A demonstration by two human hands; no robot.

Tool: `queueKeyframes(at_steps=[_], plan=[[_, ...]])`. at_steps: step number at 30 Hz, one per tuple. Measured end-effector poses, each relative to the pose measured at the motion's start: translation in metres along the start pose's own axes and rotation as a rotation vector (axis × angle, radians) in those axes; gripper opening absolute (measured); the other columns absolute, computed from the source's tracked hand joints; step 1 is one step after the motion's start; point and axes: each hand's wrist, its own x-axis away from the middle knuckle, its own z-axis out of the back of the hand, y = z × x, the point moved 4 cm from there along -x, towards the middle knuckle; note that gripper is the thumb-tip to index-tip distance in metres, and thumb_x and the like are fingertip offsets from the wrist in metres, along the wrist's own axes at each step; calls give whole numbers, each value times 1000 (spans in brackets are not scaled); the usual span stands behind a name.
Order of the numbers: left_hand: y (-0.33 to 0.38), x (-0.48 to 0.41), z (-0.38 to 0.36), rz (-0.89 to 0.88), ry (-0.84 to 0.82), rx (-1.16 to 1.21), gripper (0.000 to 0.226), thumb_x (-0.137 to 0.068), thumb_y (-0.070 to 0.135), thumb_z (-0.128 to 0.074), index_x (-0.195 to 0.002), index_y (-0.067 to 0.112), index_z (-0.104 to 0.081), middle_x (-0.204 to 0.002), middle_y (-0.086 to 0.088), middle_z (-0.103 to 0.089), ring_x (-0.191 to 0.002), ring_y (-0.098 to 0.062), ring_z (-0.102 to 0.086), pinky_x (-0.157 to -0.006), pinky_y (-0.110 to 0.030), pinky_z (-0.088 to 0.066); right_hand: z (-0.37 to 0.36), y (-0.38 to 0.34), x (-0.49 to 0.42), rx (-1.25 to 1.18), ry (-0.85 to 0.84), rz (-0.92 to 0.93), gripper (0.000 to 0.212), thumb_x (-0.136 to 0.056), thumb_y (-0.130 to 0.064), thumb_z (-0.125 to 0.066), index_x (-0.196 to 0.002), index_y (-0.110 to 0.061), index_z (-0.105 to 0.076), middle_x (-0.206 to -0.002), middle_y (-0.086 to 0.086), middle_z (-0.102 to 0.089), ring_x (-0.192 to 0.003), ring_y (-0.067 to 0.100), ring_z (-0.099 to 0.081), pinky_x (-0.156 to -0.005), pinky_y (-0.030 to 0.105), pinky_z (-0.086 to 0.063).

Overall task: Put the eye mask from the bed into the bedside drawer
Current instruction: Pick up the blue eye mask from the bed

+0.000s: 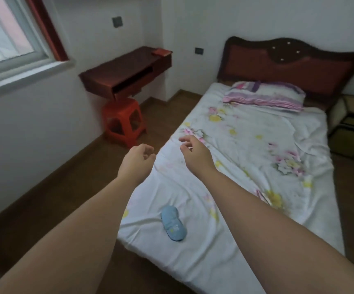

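Observation:
A light blue eye mask (173,223) lies flat on the white floral sheet of the bed (256,158), near the foot end on the left side. Both my arms reach forward above it. My left hand (136,160) hovers over the bed's left edge, fingers loosely curled, holding nothing. My right hand (195,152) hangs over the sheet with fingers apart and empty. Both hands are well beyond the mask, not touching it. A bedside cabinet (351,126) with drawer fronts stands right of the headboard, partly cut off by the frame edge.
A striped pillow (265,96) lies at the dark red headboard (288,62). A wall-mounted dark red desk (125,73) with an orange plastic stool (123,122) under it is on the left wall, below a window (8,32). Brown floor runs along the bed's left side.

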Motion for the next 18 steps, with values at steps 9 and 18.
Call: queueKeyframes(at_steps=[9, 18], plan=[[-25, -29, -23, -179, -298, -219, 35, -93, 37, -53, -127, 28, -57, -133, -1, -54, -104, -22, -61, -85, -38, -52, -58, 16, 6, 78, 49, -194, 25, -98, -23, -50, -120, -27, -60, -116, -1, -63, -101, 16, -60, -68, 19, -41], [-118, -28, -155, -101, -591, -452, 45, -94, 30, -52, -139, 23, -46, -137, -7, -49, -118, -31, -57, -92, -45, -51, -137, 157, 4, 148, -68, -302, 26, -96, -20, -52, -119, -28, -60, -112, -2, -63, -92, 12, -60, -78, 28, -47]])
